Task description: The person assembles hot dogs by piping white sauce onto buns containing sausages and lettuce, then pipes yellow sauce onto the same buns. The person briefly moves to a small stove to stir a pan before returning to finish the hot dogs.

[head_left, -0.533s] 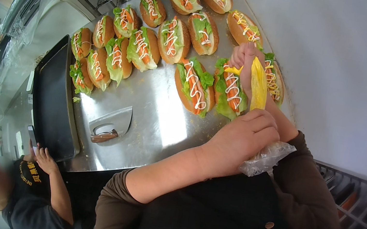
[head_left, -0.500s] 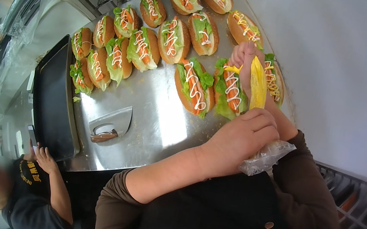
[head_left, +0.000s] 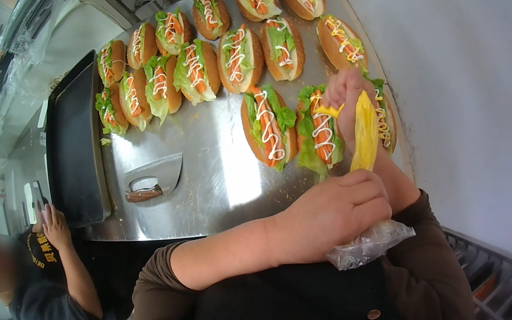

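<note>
- Gripping the yellow piping bag (head_left: 364,138) with both hands: my left hand (head_left: 351,208) is curled tight around its gathered part, clear plastic hanging out at 5 o'clock.
- Straight up from it, between 11 and 12 o'clock, my right hand (head_left: 344,97) is closed around the bag's narrow end, whose yellow tip points to 9 o'clock.
- Below that tip, at 11 o'clock from my left hand, lies a lettuce-and-sausage bun (head_left: 322,134) with white zigzag sauce; I can't tell whether the tip touches it.
- Just beside it, at 10 o'clock, sits another white-striped bun (head_left: 268,128); a yellow-striped bun (head_left: 383,121) is partly hidden behind my right arm, near 12.
- More filled buns (head_left: 240,58) spread from 10 to 11 o'clock over the metal tabletop (head_left: 197,184).
- At 9 o'clock lies a flat blade with a brown handle (head_left: 145,193), then a black tray (head_left: 77,142).
- Toward 8 o'clock, a co-worker (head_left: 58,290) holds a slim device (head_left: 39,192).
</note>
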Action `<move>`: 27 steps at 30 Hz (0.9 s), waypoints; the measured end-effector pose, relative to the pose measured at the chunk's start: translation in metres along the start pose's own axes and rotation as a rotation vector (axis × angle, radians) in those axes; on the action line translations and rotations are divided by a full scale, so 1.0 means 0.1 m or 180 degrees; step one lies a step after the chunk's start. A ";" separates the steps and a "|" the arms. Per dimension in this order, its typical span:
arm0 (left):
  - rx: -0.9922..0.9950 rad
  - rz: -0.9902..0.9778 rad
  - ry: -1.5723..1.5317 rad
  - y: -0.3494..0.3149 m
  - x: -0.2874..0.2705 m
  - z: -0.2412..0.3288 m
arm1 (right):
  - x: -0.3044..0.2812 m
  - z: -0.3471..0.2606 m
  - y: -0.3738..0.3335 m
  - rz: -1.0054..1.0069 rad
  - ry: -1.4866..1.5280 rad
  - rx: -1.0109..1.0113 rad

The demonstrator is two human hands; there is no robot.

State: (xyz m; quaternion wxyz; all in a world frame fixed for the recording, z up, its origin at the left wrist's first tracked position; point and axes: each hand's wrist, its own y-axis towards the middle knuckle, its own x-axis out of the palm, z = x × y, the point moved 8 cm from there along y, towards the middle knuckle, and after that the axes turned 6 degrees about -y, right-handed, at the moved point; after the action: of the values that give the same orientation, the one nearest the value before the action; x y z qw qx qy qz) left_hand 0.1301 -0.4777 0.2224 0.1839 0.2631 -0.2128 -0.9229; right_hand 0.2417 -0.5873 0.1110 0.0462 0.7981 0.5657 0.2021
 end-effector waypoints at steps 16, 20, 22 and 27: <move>0.0144 -0.0014 -0.0296 -0.09 0.13 0.15 | -0.07 -0.27 -0.29 0.0229 -0.0610 -0.0564; 0.0237 -0.0232 -0.0409 -0.11 0.22 0.21 | 0.01 -0.21 -0.40 -0.0066 -0.0401 -0.0406; 0.0164 -0.0175 -0.0357 -0.14 0.19 0.21 | -0.08 -0.20 -0.44 0.0158 -0.0480 -0.0273; 0.0186 -0.0402 -0.0601 -0.17 0.26 0.26 | -0.02 -0.26 -0.58 -0.0261 -0.0596 -0.0296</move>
State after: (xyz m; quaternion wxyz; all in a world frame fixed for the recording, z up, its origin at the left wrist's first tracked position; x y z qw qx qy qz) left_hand 0.0907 -0.4676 0.2235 0.0967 0.1931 -0.2389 -0.9467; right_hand 0.1797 -0.5724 0.1166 0.1440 0.7867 0.5811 0.1506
